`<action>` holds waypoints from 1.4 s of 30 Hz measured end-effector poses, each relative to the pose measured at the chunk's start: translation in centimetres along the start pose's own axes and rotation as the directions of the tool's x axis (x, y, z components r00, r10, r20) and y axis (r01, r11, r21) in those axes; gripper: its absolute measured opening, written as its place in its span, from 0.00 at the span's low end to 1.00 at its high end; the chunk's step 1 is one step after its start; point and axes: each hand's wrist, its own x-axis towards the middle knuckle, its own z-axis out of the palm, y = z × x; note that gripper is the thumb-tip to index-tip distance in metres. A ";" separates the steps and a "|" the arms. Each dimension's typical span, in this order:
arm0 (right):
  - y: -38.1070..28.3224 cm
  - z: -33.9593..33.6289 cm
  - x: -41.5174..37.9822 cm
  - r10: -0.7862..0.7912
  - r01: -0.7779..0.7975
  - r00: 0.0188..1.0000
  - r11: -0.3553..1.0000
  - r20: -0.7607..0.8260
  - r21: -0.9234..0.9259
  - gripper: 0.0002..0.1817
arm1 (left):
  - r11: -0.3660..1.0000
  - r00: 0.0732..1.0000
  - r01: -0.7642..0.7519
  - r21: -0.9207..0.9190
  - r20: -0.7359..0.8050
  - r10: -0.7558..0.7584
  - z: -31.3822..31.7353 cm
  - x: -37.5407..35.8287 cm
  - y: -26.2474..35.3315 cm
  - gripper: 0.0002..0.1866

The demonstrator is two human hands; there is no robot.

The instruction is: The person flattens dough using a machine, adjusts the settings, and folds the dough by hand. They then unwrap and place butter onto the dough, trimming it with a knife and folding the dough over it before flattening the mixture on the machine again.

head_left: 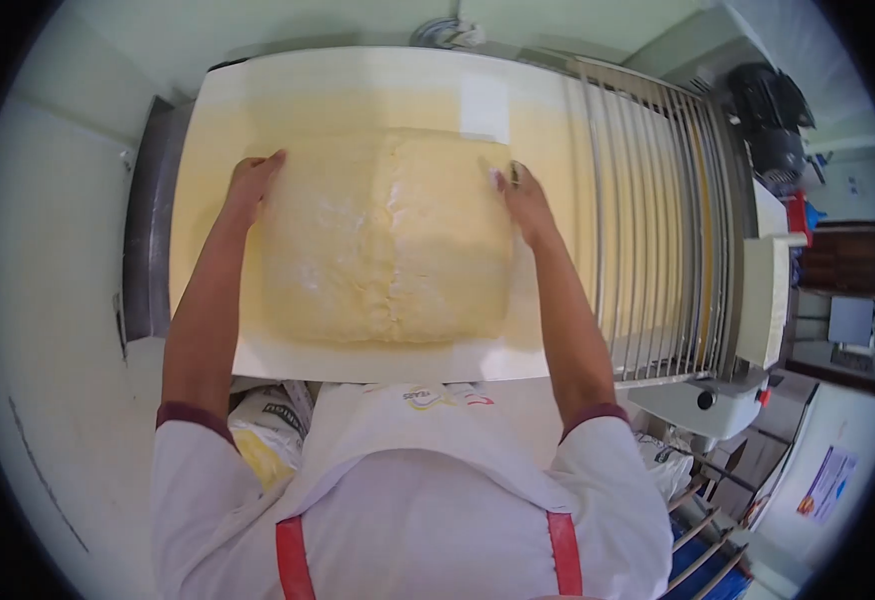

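A thick, pale yellow slab of dough (328, 240) lies flat in front of me, its two sides meeting at a rough seam that runs down the middle. Patches of flour whiten its surface. At the dough's far left edge, my left hand (253, 188) is closed on the border, its fingers partly hidden. My right hand (526, 198) grips the far right edge in much the same way. Both forearms reach along the sides of the slab. Under the dough is a pale belt (358, 85) dusted with yellowish flour.
A metal bar guard (648, 220) covers the belt's right side, beside a machine housing (768, 300). A dark motor (768, 115) sits at the upper right. A metal end plate (148, 220) borders the left. Bags (268, 425) are below the near edge.
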 end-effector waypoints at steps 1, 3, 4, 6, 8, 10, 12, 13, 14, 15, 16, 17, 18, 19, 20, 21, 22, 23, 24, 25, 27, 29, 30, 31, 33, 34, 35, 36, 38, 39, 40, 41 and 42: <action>-0.5 0.0 1.6 0.166 -0.179 0.981 0.974 0.103 0.141 0.27 | 0.985 0.978 0.129 -0.117 0.180 -0.106 -0.7 0.9 0.1 0.32; -4.0 0.0 1.9 0.365 -0.404 0.911 0.886 0.193 0.229 0.24 | 0.959 0.967 0.195 -0.206 0.205 -0.153 -0.5 0.8 0.9 0.30; -5.0 -0.3 2.3 0.384 -0.435 0.889 0.879 0.249 0.197 0.23 | 0.942 0.960 0.223 -0.249 0.223 -0.169 -0.2 1.0 1.7 0.29; -5.0 -1.3 3.1 0.440 -0.505 0.828 0.855 0.347 0.122 0.22 | 0.954 0.952 0.228 -0.194 0.252 -0.176 -0.4 0.1 3.4 0.28; -2.6 -0.8 2.7 0.246 -0.345 0.906 0.901 0.345 0.265 0.24 | 0.968 0.969 0.153 -0.198 0.220 -0.108 0.3 -0.6 2.7 0.28; -2.7 0.0 2.5 0.187 -0.297 0.931 0.888 0.315 0.350 0.25 | 0.971 0.992 -0.040 -0.237 0.105 0.066 1.1 -1.4 1.6 0.29; -5.2 0.6 1.1 0.302 -0.394 0.911 0.839 0.282 0.375 0.24 | 0.956 0.986 0.060 -0.287 0.165 -0.012 1.1 -2.0 2.1 0.31; -5.7 -0.3 -0.1 0.154 -0.321 0.919 0.828 0.364 0.461 0.24 | 0.946 0.979 0.106 -0.306 0.199 -0.045 1.2 -2.1 2.3 0.31; -6.3 -1.3 -0.7 -0.021 -0.239 0.906 0.800 0.423 0.550 0.23 | 0.944 0.971 0.137 -0.299 0.228 -0.069 1.2 -1.4 1.7 0.31; -6.6 -1.9 0.4 -0.206 -0.159 0.866 0.751 0.457 0.640 0.22 | 0.943 0.964 0.159 -0.292 0.253 -0.084 1.0 -0.5 1.1 0.32; -5.7 -1.1 0.9 -0.231 -0.168 0.858 0.716 0.458 0.677 0.23 | 0.912 0.956 0.184 -0.366 0.284 -0.078 1.0 -0.2 2.1 0.31; -3.8 0.5 0.9 -0.145 -0.246 0.873 0.695 0.466 0.676 0.24 | 0.878 0.937 0.238 -0.415 0.336 -0.095 1.2 -0.8 2.7 0.30; -1.6 2.8 0.5 -0.041 -0.335 0.878 0.660 0.478 0.672 0.25 | 0.877 0.934 0.246 -0.414 0.343 -0.101 1.4 -1.2 2.8 0.29; 0.3 4.7 0.0 0.030 -0.402 0.875 0.602 0.484 0.690 0.26 | 0.877 0.932 0.246 -0.412 0.349 -0.098 1.5 -1.1 3.2 0.29; 1.8 5.9 -0.6 0.083 -0.458 0.866 0.526 0.493 0.717 0.27 | 0.875 0.933 0.242 -0.419 0.349 -0.090 1.8 -0.6 3.9 0.28; 2.9 6.5 -1.6 0.118 -0.494 0.860 0.440 0.497 0.750 0.28 | 0.907 0.937 0.200 -0.370 0.342 -0.067 2.5 -0.5 5.1 0.27; 3.8 6.6 -2.4 0.138 -0.513 0.856 0.347 0.498 0.785 0.29 | 0.932 0.944 0.148 -0.331 0.330 -0.033 3.3 -0.6 6.7 0.25; 4.3 6.6 -3.3 0.151 -0.521 0.853 0.249 0.499 0.816 0.30 | 0.950 0.950 0.097 -0.296 0.313 0.001 4.1 -0.8 8.3 0.24; 4.8 6.6 -4.1 0.161 -0.516 0.854 0.147 0.494 0.844 0.31 | 0.979 0.944 0.027 -0.201 0.327 0.041 5.1 -0.6 10.0 0.23; 5.0 6.6 -5.1 0.167 -0.504 0.855 0.037 0.492 0.863 0.32 | 0.993 0.938 -0.042 -0.112 0.339 0.078 6.6 0.1 12.0 0.22; 5.3 6.9 -7.0 0.177 -0.441 0.861 -0.206 0.477 0.873 0.34 | 0.981 0.893 -0.189 0.054 0.425 0.148 10.2 1.5 16.7 0.20; 5.5 7.0 -9.0 0.195 -0.349 0.866 -0.422 0.460 0.837 0.36 | 0.930 0.773 -0.325 0.169 0.615 0.159 14.9 3.2 21.0 0.23; 5.5 6.4 -9.9 0.206 -0.303 0.871 -0.490 0.446 0.818 0.37 | 0.898 0.679 -0.390 0.202 0.722 0.133 17.3 3.5 22.4 0.27; 5.3 5.3 -10.6 0.214 -0.259 0.877 -0.544 0.430 0.798 0.38 | 0.739 0.622 -0.628 0.244 0.728 0.288 20.1 3.3 22.5 0.28; 4.5 0.7 -11.5 0.224 -0.240 0.906 -0.429 0.360 0.871 0.40 | 0.606 0.511 -0.771 0.195 0.757 0.407 23.4 2.2 23.1 0.28; 4.0 -2.0 -11.8 0.233 -0.244 0.924 -0.248 0.303 0.938 0.41 | 0.700 0.506 -0.705 0.115 0.773 0.383 23.8 0.8 23.2 0.28; 3.1 -4.8 -11.9 0.182 -0.247 0.958 0.125 0.222 0.961 0.42 | 0.787 0.507 -0.615 0.038 0.784 0.358 23.9 -0.5 22.7 0.28; 2.0 -7.6 -12.0 0.129 -0.185 0.982 0.479 0.139 0.858 0.42 | 0.795 0.569 -0.605 -0.042 0.676 0.469 22.6 -0.9 21.7 0.26; 2.1 -11.4 -10.7 0.074 -0.057 0.997 0.864 -0.014 0.500 0.41 | 0.866 0.779 -0.482 -0.133 0.388 0.493 17.8 -0.3 18.8 0.23; 1.4 -11.4 -8.7 0.071 -0.061 0.997 0.894 -0.006 0.444 0.40 | 0.914 0.894 -0.364 -0.178 0.207 0.396 15.4 0.6 16.8 0.21; 0.6 -11.3 -5.6 0.062 -0.061 0.998 0.922 0.008 0.383 0.39 | 0.928 0.941 -0.335 -0.165 -0.008 0.338 13.8 0.0 15.3 0.18; 0.6 -10.1 -2.2 0.074 -0.074 0.997 0.949 0.012 0.308 0.35 | 0.923 0.925 -0.359 -0.142 -0.184 0.331 12.2 2.9 10.7 0.15; 0.5 -8.6 1.3 0.079 -0.081 0.997 0.970 0.019 0.229 0.31 | 0.968 0.972 -0.219 -0.119 -0.113 0.206 12.3 3.6 8.9 0.15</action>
